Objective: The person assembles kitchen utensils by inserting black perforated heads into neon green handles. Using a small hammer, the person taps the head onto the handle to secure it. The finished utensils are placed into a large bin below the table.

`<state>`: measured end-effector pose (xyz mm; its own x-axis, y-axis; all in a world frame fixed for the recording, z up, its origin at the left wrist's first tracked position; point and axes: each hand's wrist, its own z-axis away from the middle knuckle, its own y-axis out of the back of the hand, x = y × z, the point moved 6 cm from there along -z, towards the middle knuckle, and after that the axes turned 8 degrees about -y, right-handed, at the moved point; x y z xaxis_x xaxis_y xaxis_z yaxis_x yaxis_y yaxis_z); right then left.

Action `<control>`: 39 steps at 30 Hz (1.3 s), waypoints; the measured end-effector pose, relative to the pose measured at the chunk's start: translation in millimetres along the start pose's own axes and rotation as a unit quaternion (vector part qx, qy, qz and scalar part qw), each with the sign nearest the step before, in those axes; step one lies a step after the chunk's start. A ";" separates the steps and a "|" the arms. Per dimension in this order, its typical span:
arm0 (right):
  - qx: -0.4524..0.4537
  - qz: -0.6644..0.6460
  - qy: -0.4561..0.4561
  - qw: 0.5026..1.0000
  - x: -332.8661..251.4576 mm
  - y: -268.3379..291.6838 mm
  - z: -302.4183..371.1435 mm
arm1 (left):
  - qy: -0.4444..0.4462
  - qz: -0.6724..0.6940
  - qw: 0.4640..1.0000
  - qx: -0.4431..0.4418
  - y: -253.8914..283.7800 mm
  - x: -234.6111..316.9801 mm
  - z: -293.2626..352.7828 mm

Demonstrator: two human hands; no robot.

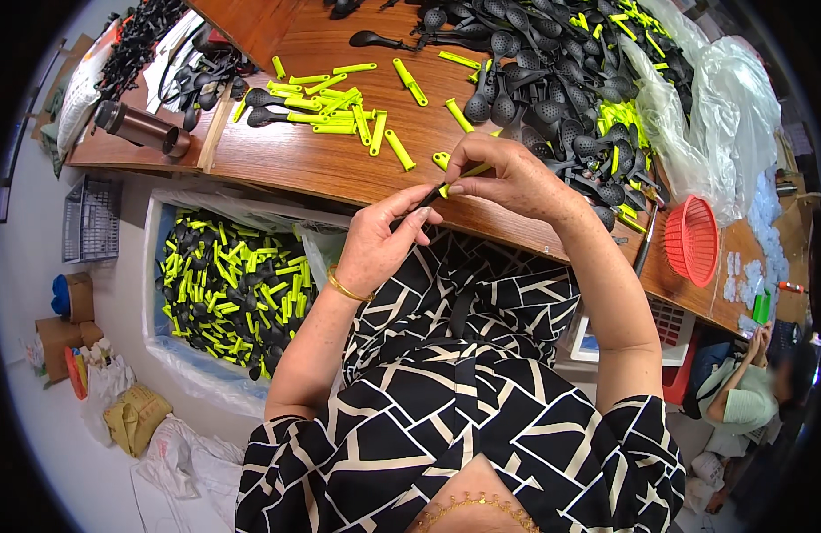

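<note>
I held a slim black utensil handle (431, 199) above the near edge of the surface (286, 164), its long axis slanting forward and rightward between my hands. My left hand (379, 242), mostly on my side of that edge, pinched the handle's nearer end between thumb and fingers. My right hand (513, 182), over the surface, was closed in a pinch farther along, where a yellow-green piece (444, 191) showed; my fingers covered too much to tell how the two met. Neither hand was nearer, since both gripped. Loose yellow-green sleeves (397, 149) lay toward the surface's left, black perforated spoons (503, 109) heaped toward its right.
</note>
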<state>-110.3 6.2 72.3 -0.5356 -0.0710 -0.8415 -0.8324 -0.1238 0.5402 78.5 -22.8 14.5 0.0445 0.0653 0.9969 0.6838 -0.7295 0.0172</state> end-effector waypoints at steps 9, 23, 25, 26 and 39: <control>0.080 0.116 0.062 0.988 -0.1 -23.2 15.6 | -0.062 -0.155 0.985 -0.049 3.2 14.8 5.1; 0.091 0.266 0.235 0.931 -31.4 -29.0 11.0 | 0.188 0.224 0.948 -0.121 8.3 -29.1 8.8; 0.074 0.272 0.226 0.932 -26.9 -20.0 -7.1 | 0.158 0.207 0.963 -0.069 8.5 -42.0 -2.5; 0.100 0.273 0.222 0.931 -21.2 -9.4 -17.0 | 0.143 0.198 0.969 -0.044 8.7 -44.6 -8.7; 0.219 0.528 -0.061 0.818 116.6 76.8 -149.6 | 0.135 0.148 0.977 0.069 23.4 -67.6 -43.7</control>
<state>-215.3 -159.6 14.6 -0.9771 0.1932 0.0887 0.1469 0.3117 0.9388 59.7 -74.0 -49.1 0.0751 -0.3306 0.9408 0.7621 -0.5895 -0.2680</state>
